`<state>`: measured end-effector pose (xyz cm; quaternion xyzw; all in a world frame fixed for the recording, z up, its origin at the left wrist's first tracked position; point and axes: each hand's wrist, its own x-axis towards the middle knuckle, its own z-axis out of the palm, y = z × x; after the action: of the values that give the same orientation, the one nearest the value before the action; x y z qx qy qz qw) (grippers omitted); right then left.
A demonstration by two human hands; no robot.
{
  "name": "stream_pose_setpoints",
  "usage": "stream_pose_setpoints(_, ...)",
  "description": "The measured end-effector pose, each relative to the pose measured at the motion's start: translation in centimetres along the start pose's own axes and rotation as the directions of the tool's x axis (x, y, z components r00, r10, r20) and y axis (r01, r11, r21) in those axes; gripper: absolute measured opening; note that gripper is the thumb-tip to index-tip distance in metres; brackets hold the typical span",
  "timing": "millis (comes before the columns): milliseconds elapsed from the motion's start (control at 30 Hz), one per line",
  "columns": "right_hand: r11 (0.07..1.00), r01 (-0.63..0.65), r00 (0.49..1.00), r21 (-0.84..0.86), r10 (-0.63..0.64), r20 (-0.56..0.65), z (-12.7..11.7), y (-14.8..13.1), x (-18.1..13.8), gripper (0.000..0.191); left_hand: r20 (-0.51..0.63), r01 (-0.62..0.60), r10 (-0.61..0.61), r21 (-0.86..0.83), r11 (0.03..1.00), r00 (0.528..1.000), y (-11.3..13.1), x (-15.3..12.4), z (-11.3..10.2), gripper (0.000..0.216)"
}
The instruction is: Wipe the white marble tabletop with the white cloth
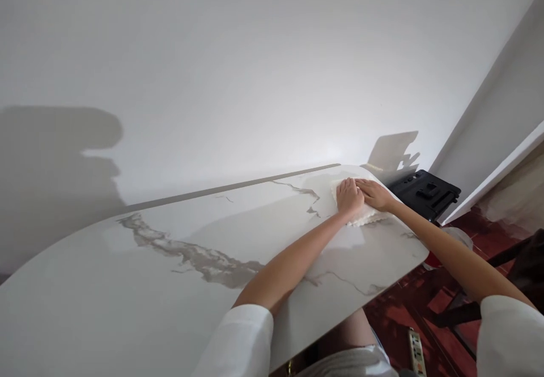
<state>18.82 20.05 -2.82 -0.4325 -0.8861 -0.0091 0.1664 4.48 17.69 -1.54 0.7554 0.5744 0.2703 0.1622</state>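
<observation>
Fingers [345,186] of the left hand [351,199] and right hand [375,195] sit close together over a white, wavy-edged cloth [366,217]; whether they grip it, I cannot tell. It lies spread at the marbled table's [263,224] far right end. Both arms [297,252] stretch forward, converging there, the left crossing the tabletop.

Overall light is moderate, source out of frame. Wall [297,71] is brightest between one and two o'clock, greying toward the corners. Broad shadow [55,133] stands at nine o'clock; smaller angular shadow [385,153] at three. Bench [127,309] carries soft sheen. Wide-angle stretch shows on sleeve [510,337] at four o'clock.
</observation>
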Motion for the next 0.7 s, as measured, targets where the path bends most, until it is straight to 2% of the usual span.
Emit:
stream_pose_setpoints(167, 0.991, 0.111, 0.994, 0.072, -0.11, -0.013, 1.4, 2.3, 5.8, 0.049, -0.156, -0.031, 0.057, 0.161, 0.986, 0.986, -2.9, 4.0, 0.2, 0.041)
stream_pose_setpoints(300, 0.981, 0.159, 0.987, 0.114, -0.157, -0.027, 1.9, 4.7, 8.9, 0.049, -0.196, 0.0, 0.042, 0.206, 0.979, 0.98, -3.9, 7.6, 0.8, 0.037)
stream_pose_setpoints(400, 0.982, 0.139, 0.99, 0.127, -0.135, -0.042, 2.1, 6.6, 10.5, 0.05, -0.192, 0.001, 0.041, 0.217, 0.976, 0.98, -3.9, 10.1, 1.1, 0.034)
stream_pose_setpoints(567, 0.99, 0.066, 0.997, 0.127, -0.062, -0.041, 2.2, 9.2, 10.9, 0.05, -0.156, -0.01, 0.048, 0.233, 0.972, 0.987, -2.9, 12.1, 1.7, 0.033)
stream_pose_setpoints(700, 0.995, 0.002, 0.999, 0.1, 0.001, -0.036, 1.5, 10.1, 8.2, 0.05, -0.145, -0.054, 0.091, 0.241, 0.969, 0.985, -0.9, 11.5, 3.1, 0.036)
